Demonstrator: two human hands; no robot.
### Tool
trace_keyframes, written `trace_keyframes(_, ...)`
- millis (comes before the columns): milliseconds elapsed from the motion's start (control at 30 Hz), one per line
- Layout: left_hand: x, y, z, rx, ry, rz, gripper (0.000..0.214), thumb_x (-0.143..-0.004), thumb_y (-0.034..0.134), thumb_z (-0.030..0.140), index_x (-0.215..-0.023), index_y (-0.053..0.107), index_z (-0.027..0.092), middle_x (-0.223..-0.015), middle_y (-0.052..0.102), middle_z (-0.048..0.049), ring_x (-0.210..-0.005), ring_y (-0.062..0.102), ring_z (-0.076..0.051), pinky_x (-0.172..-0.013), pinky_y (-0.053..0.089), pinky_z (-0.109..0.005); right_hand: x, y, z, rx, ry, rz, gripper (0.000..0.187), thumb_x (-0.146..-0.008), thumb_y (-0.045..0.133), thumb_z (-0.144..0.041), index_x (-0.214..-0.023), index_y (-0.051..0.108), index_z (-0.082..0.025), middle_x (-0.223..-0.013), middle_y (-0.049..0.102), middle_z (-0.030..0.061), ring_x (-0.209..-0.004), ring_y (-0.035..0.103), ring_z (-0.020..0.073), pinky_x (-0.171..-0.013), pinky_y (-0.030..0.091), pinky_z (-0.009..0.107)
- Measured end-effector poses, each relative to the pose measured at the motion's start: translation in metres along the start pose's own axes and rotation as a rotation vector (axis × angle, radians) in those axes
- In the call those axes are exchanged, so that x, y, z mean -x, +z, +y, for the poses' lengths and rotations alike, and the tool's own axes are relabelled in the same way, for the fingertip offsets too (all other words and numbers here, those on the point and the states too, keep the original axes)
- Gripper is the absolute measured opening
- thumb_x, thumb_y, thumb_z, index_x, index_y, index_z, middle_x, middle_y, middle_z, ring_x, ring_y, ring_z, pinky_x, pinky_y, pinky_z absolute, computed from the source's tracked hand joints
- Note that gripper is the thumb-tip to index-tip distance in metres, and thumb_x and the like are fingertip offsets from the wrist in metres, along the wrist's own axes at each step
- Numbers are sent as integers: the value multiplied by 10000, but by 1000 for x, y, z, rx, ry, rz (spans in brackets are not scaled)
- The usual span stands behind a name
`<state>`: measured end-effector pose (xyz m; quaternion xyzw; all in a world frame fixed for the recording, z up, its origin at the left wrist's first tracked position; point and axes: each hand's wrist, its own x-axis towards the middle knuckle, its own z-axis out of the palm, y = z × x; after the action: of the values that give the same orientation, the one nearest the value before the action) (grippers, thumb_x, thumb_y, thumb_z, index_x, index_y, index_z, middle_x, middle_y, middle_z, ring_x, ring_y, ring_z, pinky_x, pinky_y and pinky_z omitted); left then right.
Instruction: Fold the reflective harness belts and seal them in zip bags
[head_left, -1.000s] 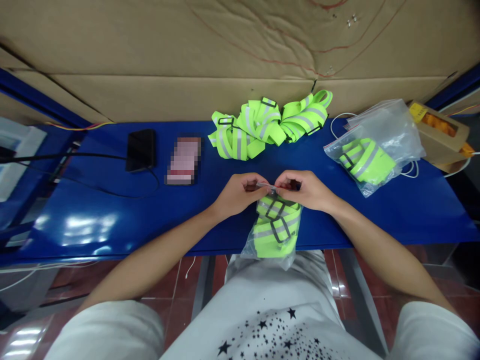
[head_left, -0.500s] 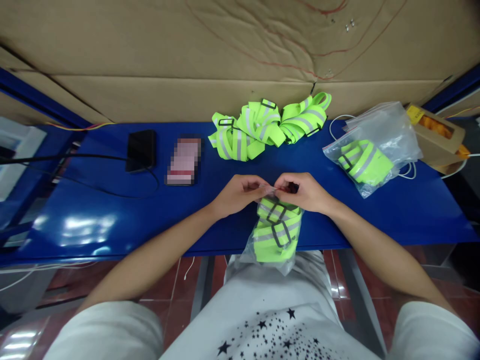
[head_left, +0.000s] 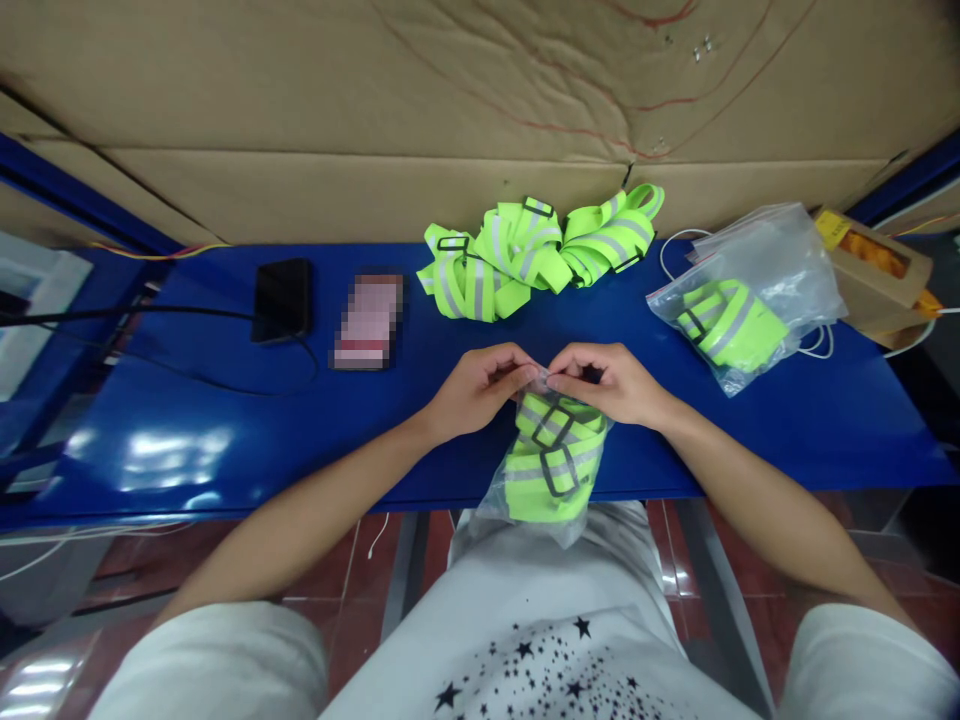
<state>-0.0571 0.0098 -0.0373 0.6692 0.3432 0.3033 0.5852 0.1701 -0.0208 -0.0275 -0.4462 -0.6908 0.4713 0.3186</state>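
Observation:
Both hands pinch the top edge of a clear plastic bag (head_left: 495, 500) at the table's front edge. My left hand (head_left: 484, 388) grips it from the left with thumb and forefinger. Close beside it, my right hand (head_left: 611, 382) pinches the same edge, fingertips almost touching the left ones. Inside the bag lies a folded neon-yellow reflective strap (head_left: 536, 497) with grey stripes and black buckles. The bag hangs down over the table edge, towards my lap. How the bag's edge sits between the fingertips is partly hidden.
Bundled reflective straps (head_left: 517, 250) lie at the back of the blue table (head_left: 247, 440). At right, another bagged strap (head_left: 731, 325) rests near a cardboard box (head_left: 892, 290) and white cables. A phone (head_left: 369, 322) and a black box with cables (head_left: 281, 300) are on the left.
My hands stay on the bag's top edge, with the fingertips shifted slightly up and to the left. The bag has tilted a little; everything else stays put.

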Motion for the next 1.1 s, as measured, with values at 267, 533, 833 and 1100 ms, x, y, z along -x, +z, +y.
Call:
trace_keyframes(267, 0, -1, 0, 58, -58, -16, 397, -851, 811, 511, -912, 743, 125, -823, 760, -49, -698, 688, -123, -635, 556, -208, 0, -4, 7, 148, -78, -53, 322, -993, 640, -485, -956, 682, -168, -603, 520, -69, -546, 432, 75, -525, 312, 210)
trace_keyframes(533, -3, -3, 4, 149, -28, -31, 363, -839, 836, 468, -876, 746, 119, -801, 771, -60, -672, 692, -133, -602, 562, -215, 1, -8, 3, 245, -202, 1, 310, -1002, 644, -458, -880, 651, -173, -537, 420, -100, -504, 346, 59, -518, 265, 209)
trace_keyframes(833, -6, -17, -2, 68, 23, -121, 551, -926, 672, 625, -1281, 653, 204, -1247, 703, -133, -1096, 712, -259, -820, 641, -360, 0, -19, 13, 317, -87, 311, 509, -934, 635, -638, -723, 663, -176, -521, 417, -68, -514, 356, 83, -520, 288, 228)
trace_keyframes(1100, 15, 1, 3, -993, 552, -130, 596, -956, 700, 470, -1501, 517, 312, -1675, 331, -158, -1555, 332, -390, -1257, 269, -670, -11, -48, 30, 561, 55, 697, 524, -1030, 440, -620, -749, 599, -207, -614, 517, -12, -600, 477, 149, -630, 394, 272)
